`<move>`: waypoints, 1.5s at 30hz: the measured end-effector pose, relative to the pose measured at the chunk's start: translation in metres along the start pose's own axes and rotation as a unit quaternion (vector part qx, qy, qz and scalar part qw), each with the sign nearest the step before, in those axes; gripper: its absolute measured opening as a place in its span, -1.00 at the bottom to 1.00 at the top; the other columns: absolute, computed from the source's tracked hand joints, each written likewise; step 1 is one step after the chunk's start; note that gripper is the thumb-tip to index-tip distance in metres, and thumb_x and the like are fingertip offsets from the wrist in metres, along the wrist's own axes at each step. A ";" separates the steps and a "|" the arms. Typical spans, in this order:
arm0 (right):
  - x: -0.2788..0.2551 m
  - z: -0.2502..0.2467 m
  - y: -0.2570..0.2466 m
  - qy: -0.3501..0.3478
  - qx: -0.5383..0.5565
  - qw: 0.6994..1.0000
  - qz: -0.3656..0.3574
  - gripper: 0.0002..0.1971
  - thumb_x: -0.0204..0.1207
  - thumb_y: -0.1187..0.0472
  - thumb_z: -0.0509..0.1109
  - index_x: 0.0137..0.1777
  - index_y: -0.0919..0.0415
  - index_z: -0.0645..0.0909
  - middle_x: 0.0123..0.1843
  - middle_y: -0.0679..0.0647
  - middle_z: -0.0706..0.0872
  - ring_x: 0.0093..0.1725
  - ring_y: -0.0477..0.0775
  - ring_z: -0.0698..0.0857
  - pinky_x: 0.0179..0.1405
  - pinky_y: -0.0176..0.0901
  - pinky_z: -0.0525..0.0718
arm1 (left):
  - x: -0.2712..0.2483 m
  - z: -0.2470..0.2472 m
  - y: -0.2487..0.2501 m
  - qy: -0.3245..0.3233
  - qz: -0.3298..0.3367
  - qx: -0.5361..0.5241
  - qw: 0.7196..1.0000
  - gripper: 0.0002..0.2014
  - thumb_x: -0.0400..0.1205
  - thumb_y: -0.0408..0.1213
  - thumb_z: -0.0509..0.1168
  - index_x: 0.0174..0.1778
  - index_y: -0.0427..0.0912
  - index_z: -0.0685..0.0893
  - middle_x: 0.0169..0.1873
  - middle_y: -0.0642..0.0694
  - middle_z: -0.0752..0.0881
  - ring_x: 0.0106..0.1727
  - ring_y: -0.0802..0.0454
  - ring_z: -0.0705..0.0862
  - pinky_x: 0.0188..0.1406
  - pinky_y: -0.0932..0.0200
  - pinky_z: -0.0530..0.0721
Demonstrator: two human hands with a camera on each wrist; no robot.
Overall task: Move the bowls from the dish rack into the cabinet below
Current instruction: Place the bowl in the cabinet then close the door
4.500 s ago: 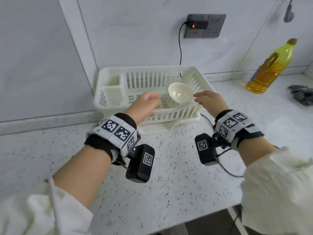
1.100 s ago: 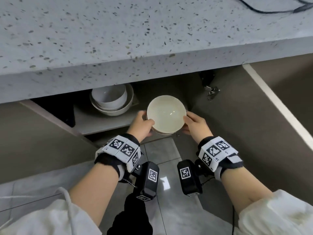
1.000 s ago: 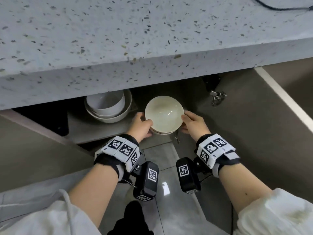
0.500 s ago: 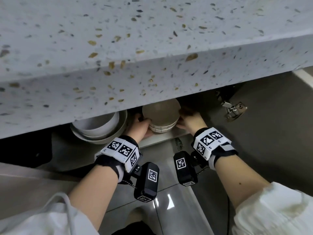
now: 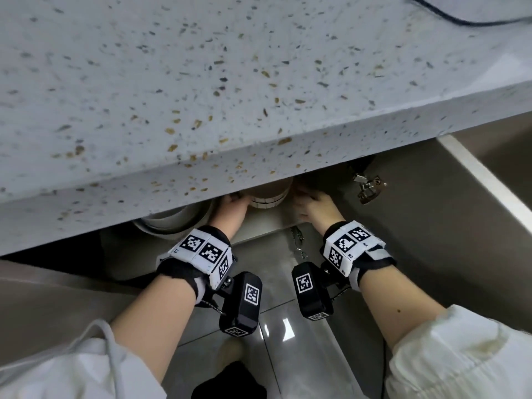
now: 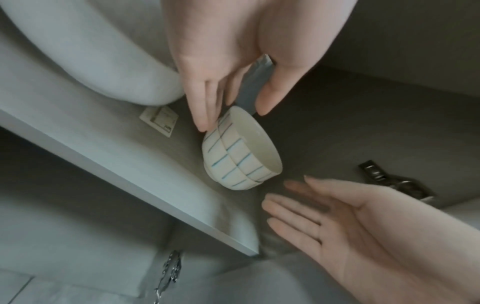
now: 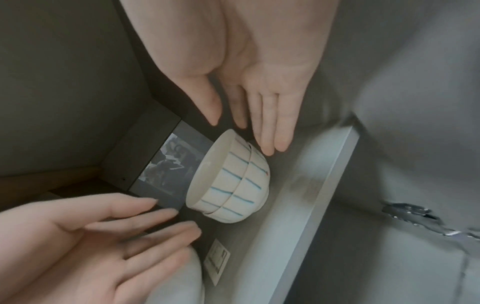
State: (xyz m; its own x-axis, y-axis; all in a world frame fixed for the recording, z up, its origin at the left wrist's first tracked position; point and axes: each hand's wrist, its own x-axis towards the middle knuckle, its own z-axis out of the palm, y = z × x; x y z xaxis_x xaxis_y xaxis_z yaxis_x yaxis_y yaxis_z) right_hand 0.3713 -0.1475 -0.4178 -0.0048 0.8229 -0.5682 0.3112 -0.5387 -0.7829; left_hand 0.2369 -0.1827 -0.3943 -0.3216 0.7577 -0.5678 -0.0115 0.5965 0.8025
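Two small white bowls with blue stripes [image 6: 239, 158] [image 7: 231, 183] stand nested on the grey cabinet shelf [image 6: 130, 164] [image 7: 298, 205]. In the head view the countertop edge hides most of the striped bowls [image 5: 267, 197]. My left hand [image 6: 233, 117] [image 5: 230, 208] is open, its straight fingertips at the left side of the stack. On the other side my right hand [image 7: 241, 135] [image 5: 311, 205] is open too, fingers straight and just off the stack. Neither hand grips anything.
A stack of larger white bowls [image 5: 172, 223] [image 6: 91, 51] sits on the same shelf to the left. The speckled countertop [image 5: 259, 82] overhangs the opening. The open cabinet door [image 5: 460, 226] with its metal hinge [image 5: 368, 188] stands to the right.
Both hands carried the striped bowl from in front of the cabinet onto the shelf, under the countertop edge. Their fingers have since straightened and released it.
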 end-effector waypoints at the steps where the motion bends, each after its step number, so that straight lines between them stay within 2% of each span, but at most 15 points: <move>1: -0.014 -0.005 -0.002 0.001 -0.007 1.000 -0.007 -0.59 0.56 0.31 0.22 0.41 0.34 0.48 0.30 0.36 0.62 0.39 0.39 0.54 0.48 0.16 0.44 | -0.009 -0.003 0.002 -0.009 0.007 0.004 1.000 -0.58 0.65 -0.45 0.13 0.45 -0.34 0.38 0.40 -0.27 0.50 0.48 -0.14 0.43 0.33 0.10 0.42; 5: -0.078 -0.024 -0.015 -0.008 -0.052 0.998 -0.025 -0.62 0.54 0.34 0.21 0.37 0.28 0.52 0.30 0.42 0.65 0.29 0.43 0.61 0.33 0.17 0.54 | -0.063 -0.015 0.014 -0.050 0.020 0.076 0.996 -0.64 0.64 -0.42 0.13 0.38 -0.29 0.51 0.33 -0.25 0.59 0.24 -0.07 0.53 0.07 0.20 0.49; 8: -0.126 -0.039 -0.023 -0.021 -0.093 0.995 -0.034 -0.63 0.51 0.29 0.24 0.31 0.16 0.60 0.25 0.32 0.71 0.15 0.27 0.68 0.32 0.12 0.56 | -0.111 -0.023 0.025 -0.048 0.057 0.109 0.991 -0.67 0.64 -0.39 0.14 0.30 -0.26 0.59 0.29 -0.25 0.65 0.16 -0.01 0.57 0.16 0.19 0.49; 12: -0.188 -0.066 -0.037 -0.013 -0.147 0.987 -0.061 -0.65 0.53 0.28 0.20 0.28 0.14 0.63 0.23 0.20 0.73 0.20 0.13 0.66 0.29 -0.09 0.53 | -0.170 -0.035 0.041 -0.022 0.116 0.183 0.976 -0.68 0.62 -0.39 0.10 0.26 -0.20 0.60 0.25 -0.17 0.68 0.10 0.10 0.57 0.14 0.30 0.44; 15: -0.223 -0.089 -0.049 0.013 -0.207 0.975 -0.080 -0.63 0.55 0.27 0.15 0.32 0.11 0.58 0.27 0.12 0.70 0.29 0.10 0.63 0.19 -0.23 0.49 | -0.208 -0.042 0.056 0.009 0.202 0.306 0.930 -0.66 0.62 -0.37 0.08 0.28 -0.12 0.57 0.30 -0.06 0.62 0.28 0.05 0.58 0.25 0.13 0.53; 18: -0.244 -0.111 -0.053 0.070 -0.283 0.948 -0.125 -0.57 0.56 0.28 0.15 0.44 0.15 0.46 0.45 0.15 0.56 0.43 0.14 0.50 0.39 -0.12 0.40 | -0.233 -0.045 0.071 0.057 0.293 0.424 0.855 -0.63 0.62 -0.36 0.08 0.35 -0.14 0.51 0.38 -0.08 0.52 0.43 -0.03 0.44 0.27 0.05 0.50; 20: -0.247 -0.124 -0.049 0.133 -0.349 0.914 -0.160 -0.53 0.55 0.29 0.16 0.49 0.20 0.38 0.53 0.18 0.45 0.53 0.16 0.37 0.51 -0.10 0.27 | -0.240 -0.048 0.077 0.101 0.335 0.465 0.813 -0.56 0.59 -0.37 0.11 0.43 -0.20 0.45 0.48 -0.16 0.43 0.51 -0.11 0.35 0.39 0.04 0.42; 23: -0.247 -0.138 -0.034 0.196 -0.410 0.884 -0.111 -0.41 0.51 0.29 0.18 0.57 0.26 0.20 0.60 0.29 0.29 0.59 0.26 0.22 0.59 -0.02 0.11 | -0.239 -0.058 0.077 0.145 0.313 0.522 0.780 -0.41 0.59 -0.33 0.13 0.59 -0.24 0.20 0.64 -0.27 0.14 0.66 -0.21 0.09 0.62 -0.05 0.12; 25: -0.249 -0.143 -0.021 0.205 -0.416 0.885 -0.028 -0.31 0.50 0.25 0.21 0.62 0.26 0.06 0.56 0.34 0.32 0.52 0.33 0.30 0.51 0.09 0.21 | -0.233 -0.070 0.074 0.165 0.276 0.560 0.764 -0.30 0.59 -0.28 0.15 0.64 -0.25 0.01 0.67 -0.32 -0.03 0.69 -0.24 -0.06 0.65 -0.09 -0.06; 27: -0.251 -0.143 -0.013 0.215 -0.428 0.878 0.017 -0.28 0.49 0.22 0.22 0.62 0.27 0.01 0.49 0.34 0.37 0.45 0.35 0.37 0.42 0.14 0.30 | -0.225 -0.084 0.070 0.178 0.243 0.578 0.758 -0.23 0.58 -0.25 0.17 0.64 -0.27 -0.09 0.66 -0.35 -0.08 0.69 -0.25 -0.11 0.66 -0.12 -0.11; 32: -0.263 -0.138 -0.008 0.228 -0.437 0.869 0.047 -0.40 0.48 0.29 0.23 0.53 0.29 0.18 0.43 0.33 0.43 0.39 0.39 0.42 0.33 0.14 0.36 | -0.221 -0.099 0.063 0.155 0.227 0.593 0.757 -0.22 0.57 -0.26 0.17 0.64 -0.27 -0.11 0.67 -0.33 -0.05 0.69 -0.20 -0.11 0.68 -0.12 -0.08; 36: -0.272 -0.118 -0.022 0.209 -0.411 0.883 0.086 -0.50 0.51 0.34 0.13 0.47 0.25 0.22 0.39 0.32 0.49 0.35 0.39 0.49 0.25 0.11 0.45 | -0.223 -0.110 0.071 0.126 0.239 0.578 0.770 -0.27 0.60 -0.26 0.13 0.65 -0.20 -0.08 0.68 -0.25 -0.03 0.70 -0.15 -0.08 0.68 -0.07 -0.06; 38: -0.276 -0.107 -0.030 0.186 -0.404 0.889 0.110 -0.53 0.51 0.35 0.09 0.44 0.23 0.24 0.33 0.32 0.55 0.29 0.39 0.55 0.09 0.06 0.50 | -0.224 -0.117 0.074 0.111 0.244 0.567 0.779 -0.30 0.61 -0.26 0.13 0.65 -0.16 -0.04 0.68 -0.22 -0.01 0.70 -0.13 -0.06 0.67 -0.04 -0.04; 43: -0.284 -0.076 -0.048 0.134 -0.376 0.909 0.121 -0.56 0.51 0.36 0.07 0.41 0.22 0.25 0.03 0.29 0.62 0.03 0.31 0.59 -0.12 -0.06 0.44 | -0.223 -0.136 0.073 0.083 0.275 0.550 0.784 -0.37 0.64 -0.24 0.09 0.64 -0.13 0.05 0.68 -0.15 0.06 0.69 -0.09 0.02 0.68 -0.03 0.04; 45: -0.284 -0.061 -0.054 0.122 -0.340 0.925 0.116 -0.61 0.54 0.34 0.07 0.38 0.26 0.27 0.11 0.33 0.63 0.10 0.35 0.60 -0.10 -0.08 0.41 | -0.222 -0.147 0.072 0.075 0.280 0.532 0.796 -0.39 0.66 -0.16 0.07 0.64 -0.12 0.05 0.67 -0.17 0.07 0.69 -0.10 0.05 0.67 -0.02 0.06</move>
State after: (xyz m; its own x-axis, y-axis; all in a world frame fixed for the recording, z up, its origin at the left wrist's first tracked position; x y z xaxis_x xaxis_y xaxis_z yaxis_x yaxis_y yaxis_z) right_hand 0.4135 -0.3410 -0.1990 0.3263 0.7605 -0.5614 0.8029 -0.5364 -0.2601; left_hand 0.1687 -0.3471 -0.1839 -0.1054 0.9909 -0.0833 0.9557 0.1241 0.2668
